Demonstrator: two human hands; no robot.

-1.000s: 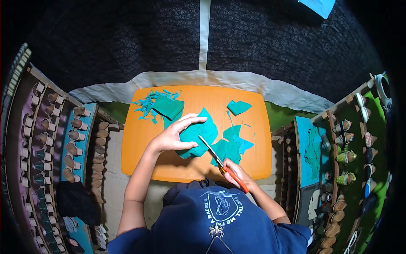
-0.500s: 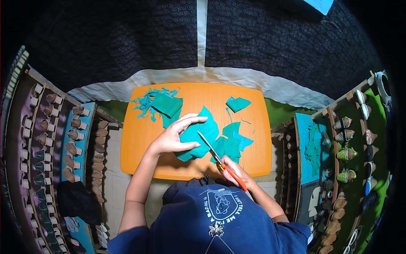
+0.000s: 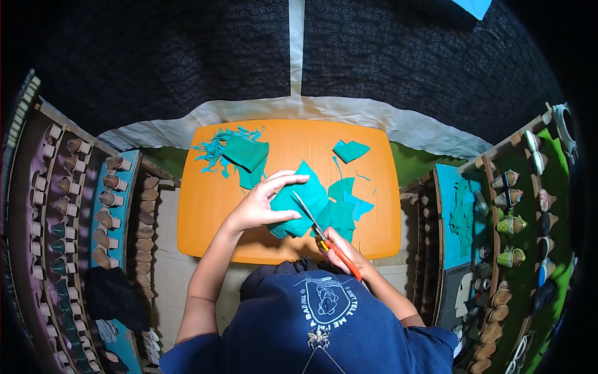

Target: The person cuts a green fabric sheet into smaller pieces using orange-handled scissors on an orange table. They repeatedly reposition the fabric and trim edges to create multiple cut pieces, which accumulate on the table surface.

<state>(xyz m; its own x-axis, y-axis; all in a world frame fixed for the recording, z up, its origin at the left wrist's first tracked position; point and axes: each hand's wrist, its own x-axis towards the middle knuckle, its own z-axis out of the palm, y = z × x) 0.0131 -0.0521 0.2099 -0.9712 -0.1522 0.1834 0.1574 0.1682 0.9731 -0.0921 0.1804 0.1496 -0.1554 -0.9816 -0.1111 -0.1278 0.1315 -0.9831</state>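
While the left hand [image 3: 258, 207] holds green cloth [image 3: 314, 192], the right hand [image 3: 350, 250] holds scissors [image 3: 318, 229]. Scraps [image 3: 218, 149] lie near the table's [image 3: 199, 212] far-left corner

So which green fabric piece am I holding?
The central piece over the table, in your left hand at the scissors; the other green pieces lie unheld.

Matt green cloth [image 3: 298, 198] and shiny metal scissor blades [image 3: 304, 207] above a smooth orange tabletop [image 3: 208, 209].
The scissors' orange handles [image 3: 344, 258] look like smooth plastic; the table has a soft sheen, its material unclear. Loose green strips [image 3: 221, 149] look like matt cloth. The navy shirt [image 3: 261, 330] is soft, matt fabric; the spider pendant [image 3: 318, 338], glossy silvery metal. Behind hangs dark patterned cloth [image 3: 187, 62]; the shelf frame [image 3: 78, 128] looks like rough wood.
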